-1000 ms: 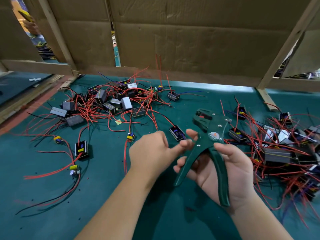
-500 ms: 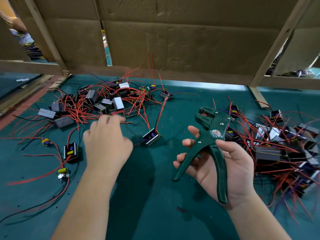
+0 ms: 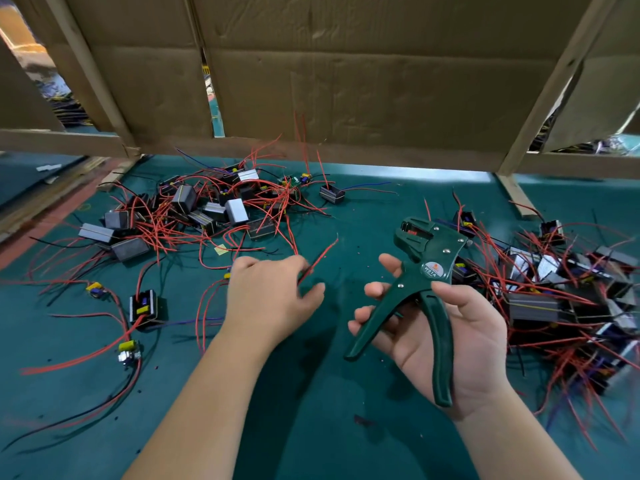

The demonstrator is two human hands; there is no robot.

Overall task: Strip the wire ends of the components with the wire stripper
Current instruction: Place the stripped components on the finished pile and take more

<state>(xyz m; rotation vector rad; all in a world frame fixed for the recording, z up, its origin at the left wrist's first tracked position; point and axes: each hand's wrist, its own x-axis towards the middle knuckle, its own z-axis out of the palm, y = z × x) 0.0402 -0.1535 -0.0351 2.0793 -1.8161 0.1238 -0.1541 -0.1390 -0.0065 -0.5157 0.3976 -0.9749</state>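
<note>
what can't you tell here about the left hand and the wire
Head view, left hand: fingertips blurred, so its grip on the red wire is unclear.
Head view: that wire's lower end hidden behind the hand.
Head view: right pile of components cut off by the edge.

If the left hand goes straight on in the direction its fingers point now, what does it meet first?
Probably the red wire rising just beyond the left hand; the picture is blurred there, so it may touch it already. Behind that wire lies bare green mat.
</note>
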